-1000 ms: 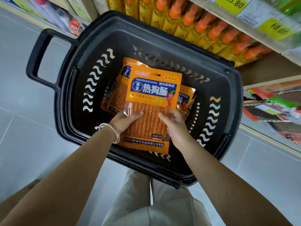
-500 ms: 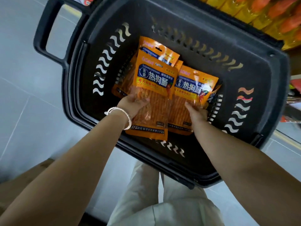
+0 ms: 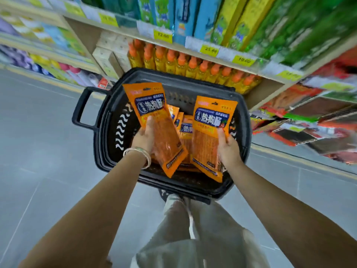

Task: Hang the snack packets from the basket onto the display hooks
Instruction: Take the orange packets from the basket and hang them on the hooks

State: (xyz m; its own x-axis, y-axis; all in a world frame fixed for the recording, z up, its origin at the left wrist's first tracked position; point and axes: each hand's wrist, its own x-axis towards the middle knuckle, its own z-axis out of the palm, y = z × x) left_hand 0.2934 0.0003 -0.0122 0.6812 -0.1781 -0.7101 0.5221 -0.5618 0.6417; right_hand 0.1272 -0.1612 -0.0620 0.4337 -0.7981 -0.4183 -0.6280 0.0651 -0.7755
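Shop aisle, grey tile floor (image 3: 38, 151) underfoot, and a row of orange-capped bottles (image 3: 193, 64) on the shelf behind a black basket (image 3: 100, 132) that stands in front of the person's legs. Both hands are up over it, each with an orange snack packet. The left hand (image 3: 144, 137) lays its thumb across the front and curls its fingers behind the left packet (image 3: 154, 113), gripping around mid-height. That one leans, top edge tipped away and to the left. The right hand (image 3: 228, 149) clamps the right packet (image 3: 211, 132) along its right edge, thumb on the face. This one stands nearly straight, long axis running away from the person, notched top end farthest from the fingers. More packets (image 3: 186, 130) lie down in the basket between the two. Off to the right, hanging goods (image 3: 309, 122) are a blur, and I can't pick out a bare hook. By my reckoning the right hand is nearer that rack, so its packet looks set to go first, top end leading.
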